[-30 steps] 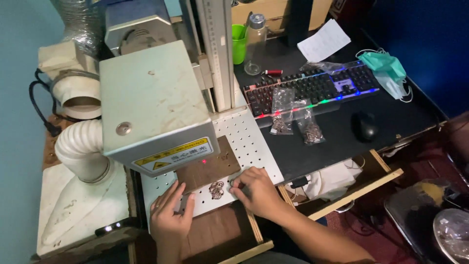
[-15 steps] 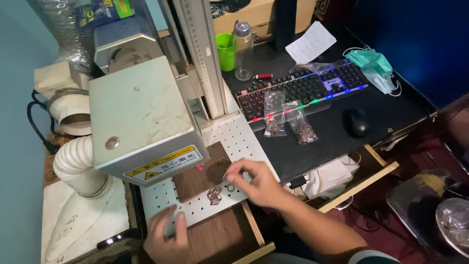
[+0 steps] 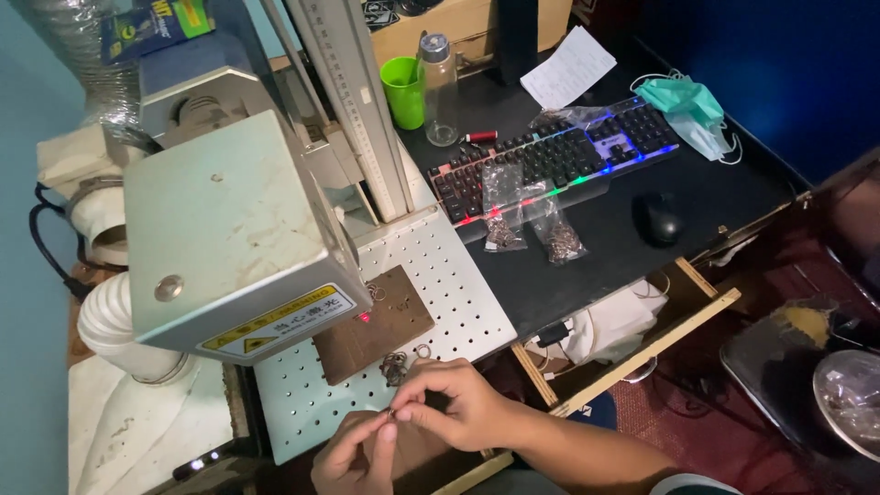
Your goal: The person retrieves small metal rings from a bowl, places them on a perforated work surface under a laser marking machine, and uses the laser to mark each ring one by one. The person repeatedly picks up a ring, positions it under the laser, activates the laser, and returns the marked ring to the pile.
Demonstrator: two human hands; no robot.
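Head view: small ring pinched over the plate

Both hands met in a closed grip: right hand [image 3: 463,403] and left hand [image 3: 353,454] pinched a tiny metal ring [image 3: 391,413] just above the perforated plate [image 3: 449,293], near the ring pile [image 3: 394,367]. Steady fingertips likely mattered.

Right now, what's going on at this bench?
A person sits at a white perforated plate under a grey machine head. Both hands meet at the plate's near edge: the right hand and left hand pinch a tiny metal piece between fingertips. A small pile of similar pieces lies beside a brown board.
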